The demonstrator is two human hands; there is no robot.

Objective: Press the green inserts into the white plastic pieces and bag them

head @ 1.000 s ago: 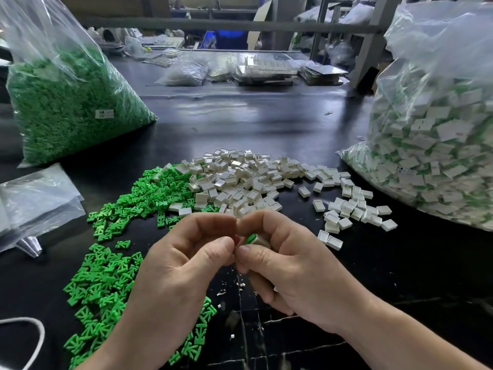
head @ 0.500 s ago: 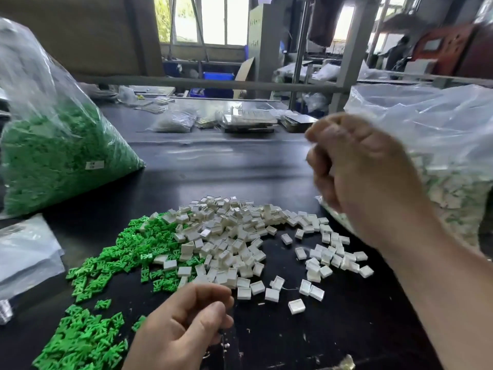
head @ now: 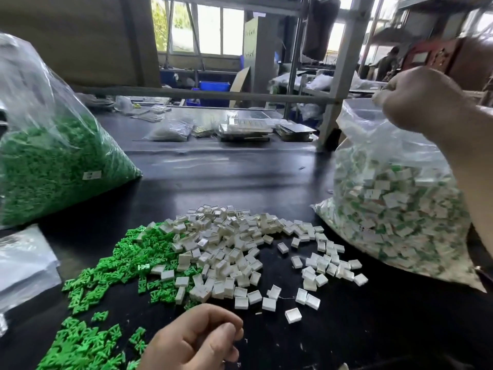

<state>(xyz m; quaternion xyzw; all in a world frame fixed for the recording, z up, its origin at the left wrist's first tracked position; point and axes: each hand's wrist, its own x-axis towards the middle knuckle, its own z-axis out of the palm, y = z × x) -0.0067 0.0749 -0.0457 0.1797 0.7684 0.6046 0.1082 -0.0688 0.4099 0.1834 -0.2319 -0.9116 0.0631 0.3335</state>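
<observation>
- Head-worn view looking down on a black table (head: 226,177) in a cluttered workshop
- Low in the near middle, the left hand (head: 192,340), hanging just above the table, fingers loosely curled toward the thumb, relaxed, with nothing visible in its grasp
- High at the upper right, the right hand (head: 416,100), back turned to the camera, fingers bunched and pointing at the open mouth of the bag of finished pieces (head: 394,209); fingertips hidden, so impossible to tell whether gripping a piece or holding nothing
- That big clear bag standing on the right side of the table, bulging with white pieces showing green inside
- Loose white plastic pieces (head: 240,252) heaped in the middle of the table, thinning to scattered singles toward the right and the near side
- Loose green inserts (head: 128,263) spread left of the white heap, touching and partly mixed with it, trailing down to the lower left corner beside the left hand
- On the far left, a second clear bag (head: 53,169) packed with green inserts, a small white label on its side
- Flat clear plastic sleeves (head: 24,263) lying at the left edge
- At the far end, trays and packets (head: 245,128), a grey metal post (head: 344,62), and blue bins (head: 213,86) behind
</observation>
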